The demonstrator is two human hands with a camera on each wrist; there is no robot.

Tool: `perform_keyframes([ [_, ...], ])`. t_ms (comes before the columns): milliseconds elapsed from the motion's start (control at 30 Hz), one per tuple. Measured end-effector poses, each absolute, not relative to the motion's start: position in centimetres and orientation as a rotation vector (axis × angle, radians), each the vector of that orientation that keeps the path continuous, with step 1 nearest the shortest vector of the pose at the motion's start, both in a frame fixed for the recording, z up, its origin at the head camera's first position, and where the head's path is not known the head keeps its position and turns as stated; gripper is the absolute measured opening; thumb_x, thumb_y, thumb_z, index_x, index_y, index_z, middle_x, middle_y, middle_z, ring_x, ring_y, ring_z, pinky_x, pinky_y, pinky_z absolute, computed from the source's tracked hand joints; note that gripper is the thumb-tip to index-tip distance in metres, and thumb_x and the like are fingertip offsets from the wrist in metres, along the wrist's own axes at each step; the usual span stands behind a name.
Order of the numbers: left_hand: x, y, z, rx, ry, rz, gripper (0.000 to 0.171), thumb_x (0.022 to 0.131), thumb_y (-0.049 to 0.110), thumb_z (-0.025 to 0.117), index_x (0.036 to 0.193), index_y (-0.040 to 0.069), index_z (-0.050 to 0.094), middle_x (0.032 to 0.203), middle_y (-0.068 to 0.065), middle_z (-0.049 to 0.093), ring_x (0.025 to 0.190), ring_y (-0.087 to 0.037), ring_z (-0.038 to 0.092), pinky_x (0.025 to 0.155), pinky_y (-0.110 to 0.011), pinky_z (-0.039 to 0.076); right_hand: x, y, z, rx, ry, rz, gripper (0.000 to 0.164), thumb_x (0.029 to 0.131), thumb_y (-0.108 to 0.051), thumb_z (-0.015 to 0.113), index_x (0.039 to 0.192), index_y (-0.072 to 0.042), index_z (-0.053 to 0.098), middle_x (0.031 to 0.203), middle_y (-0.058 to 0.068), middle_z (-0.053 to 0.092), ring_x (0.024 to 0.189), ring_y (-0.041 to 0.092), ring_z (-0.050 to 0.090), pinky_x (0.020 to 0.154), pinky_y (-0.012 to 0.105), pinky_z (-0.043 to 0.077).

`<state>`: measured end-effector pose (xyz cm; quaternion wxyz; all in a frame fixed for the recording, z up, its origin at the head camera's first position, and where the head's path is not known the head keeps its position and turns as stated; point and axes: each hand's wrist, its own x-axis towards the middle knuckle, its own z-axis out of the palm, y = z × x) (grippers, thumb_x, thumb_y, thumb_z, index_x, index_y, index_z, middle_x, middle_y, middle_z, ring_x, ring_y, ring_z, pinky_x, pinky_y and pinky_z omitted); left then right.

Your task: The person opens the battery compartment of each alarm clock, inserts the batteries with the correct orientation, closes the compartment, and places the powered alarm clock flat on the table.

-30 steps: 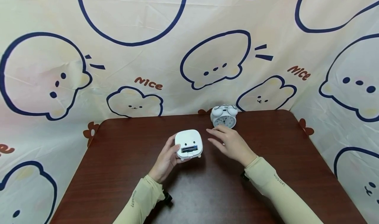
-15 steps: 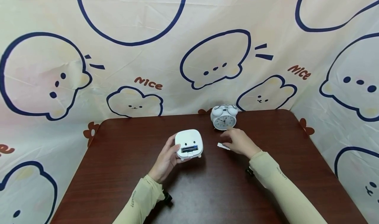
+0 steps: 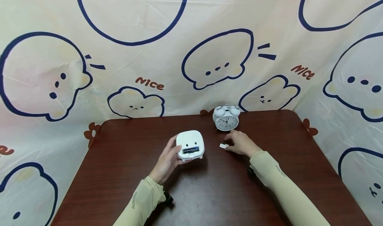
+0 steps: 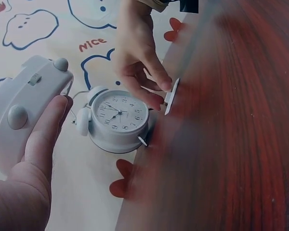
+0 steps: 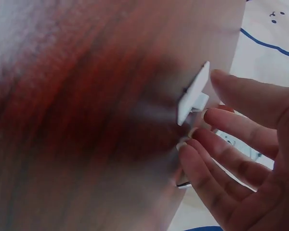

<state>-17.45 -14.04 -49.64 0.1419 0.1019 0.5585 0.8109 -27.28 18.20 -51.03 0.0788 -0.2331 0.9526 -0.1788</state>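
In the head view my left hand holds up a white rounded-square device, thumb on its near face. A dark battery lies in the uncovered compartment; the device's other face is hidden. My right hand is low over the table, at a small white battery cover. In the right wrist view, the cover has a clip facing the hand. The thumb and bent fingers come at it from two sides, with a gap visible at the thumb. Whether a fingertip touches the clip, I cannot tell.
Just behind the right hand stands a white twin-bell alarm clock, near the back edge of the dark wooden table. A patterned cloth hangs behind the table and along its sides.
My right hand has come down and back from beside the device to the cover, then shifted slightly left over it. The left hand and device have hardly moved.
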Motion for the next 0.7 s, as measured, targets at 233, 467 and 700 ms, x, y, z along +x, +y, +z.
perform_keyframes([
  [233,-17.13,-13.88,-49.3,0.271,1.572,2.365,0.052,0.111,0.022,0.045,0.159,0.016,0.025,0.136,-0.017,0.055,0.104,-0.02,0.074,0.09,-0.041,0.061,-27.2,17.82,-51.36,-0.74,2.846,-0.493,0.037,0.084,-0.021,0.088,0.115,-0.009,0.072,0.11,0.01,0.062,0.093,0.022,0.061,0.086,0.043,0.054],
  [467,-16.79,-13.56,-48.99,0.339,1.572,2.358,0.055,0.111,0.025,0.045,0.16,0.013,0.021,0.131,-0.013,0.063,0.103,-0.02,0.075,0.089,-0.04,0.061,-27.41,17.78,-51.2,-0.762,2.846,-0.482,0.03,0.084,-0.016,0.087,0.109,-0.009,0.071,0.106,0.008,0.064,0.092,0.021,0.061,0.086,0.043,0.054],
  [700,-16.65,-13.6,-48.91,0.34,1.596,2.353,0.055,0.111,0.025,0.045,0.16,0.013,0.021,0.132,-0.014,0.061,0.103,-0.02,0.075,0.088,-0.04,0.062,-27.66,17.79,-51.27,-0.749,2.823,-0.513,0.023,0.084,-0.011,0.086,0.102,-0.01,0.072,0.098,0.004,0.067,0.09,0.019,0.063,0.085,0.042,0.055],
])
